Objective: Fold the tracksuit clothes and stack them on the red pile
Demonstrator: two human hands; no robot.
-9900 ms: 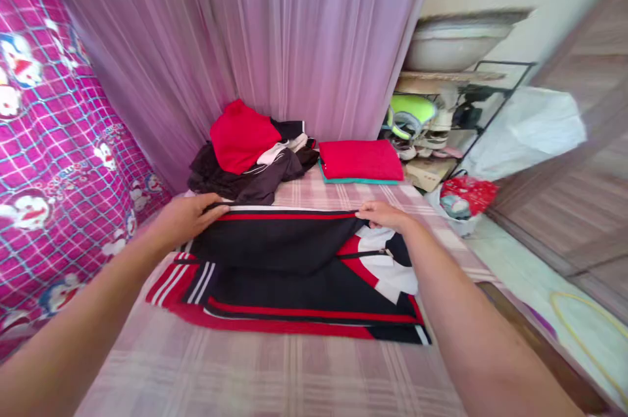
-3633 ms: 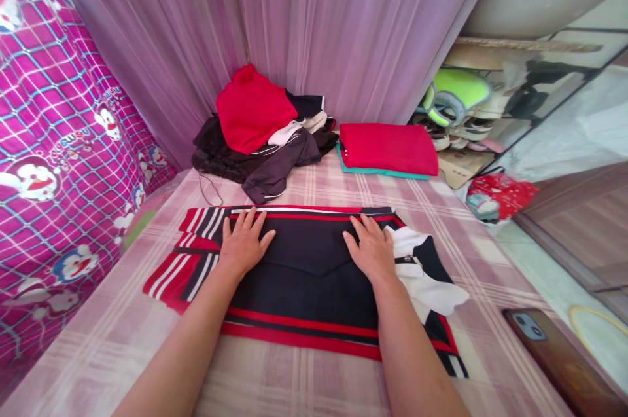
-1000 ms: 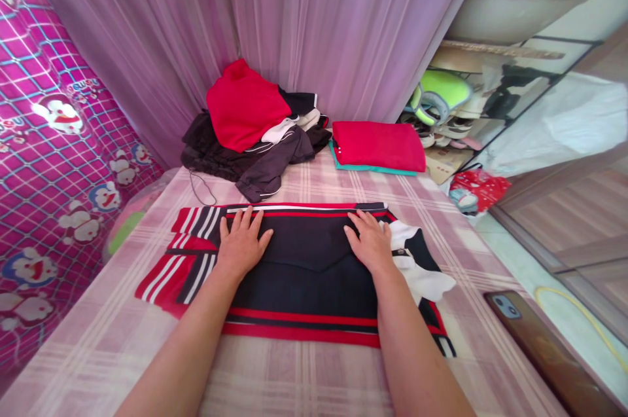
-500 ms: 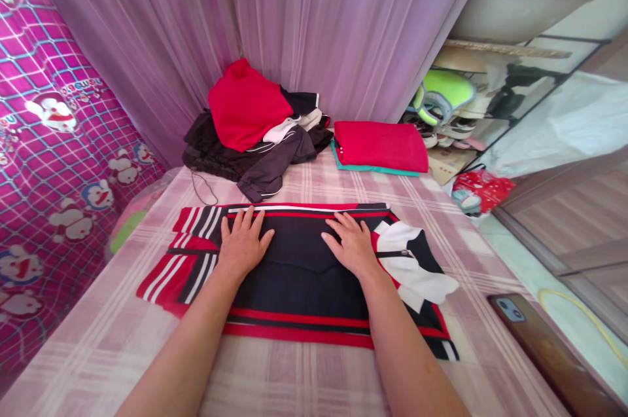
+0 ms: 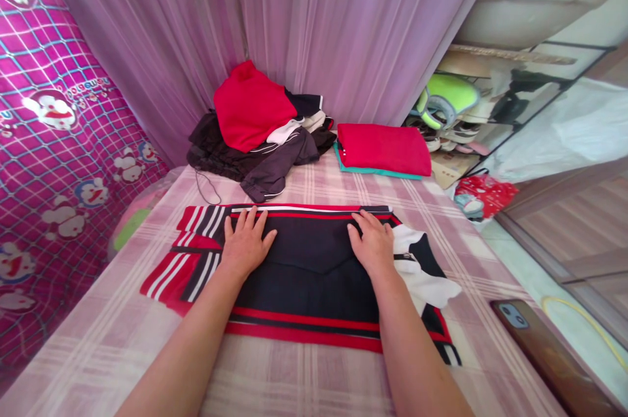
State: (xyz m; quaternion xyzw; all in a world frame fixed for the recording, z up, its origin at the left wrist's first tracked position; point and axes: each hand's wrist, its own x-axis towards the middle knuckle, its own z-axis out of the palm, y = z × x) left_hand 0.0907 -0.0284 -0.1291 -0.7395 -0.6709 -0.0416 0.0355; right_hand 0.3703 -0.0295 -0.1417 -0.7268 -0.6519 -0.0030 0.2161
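Note:
A black jacket [image 5: 304, 273] with red and white trim lies folded on the plaid-covered surface. Its red, white and black striped part is at the left, and a white section with a zipper shows at the right. My left hand [image 5: 245, 245] rests flat on the left part of the jacket with fingers spread. Flat on its right part, near the far edge, lies my right hand [image 5: 373, 243], fingers stretched out. Neither hand grips the cloth. My forearms hide parts of the near edge.
Behind the jacket sits a rumpled heap of red and dark clothes [image 5: 255, 109]. To its right is a folded red garment [image 5: 385, 147] on a teal one. A phone [image 5: 549, 351] lies at the right edge. Shelves with shoes [image 5: 461, 132] stand beyond; a purple curtain [image 5: 343, 31] hangs behind.
My right hand has slid to the right along the jacket, still flat. My left hand stays at the same place on the cloth. The whole view has shifted slightly.

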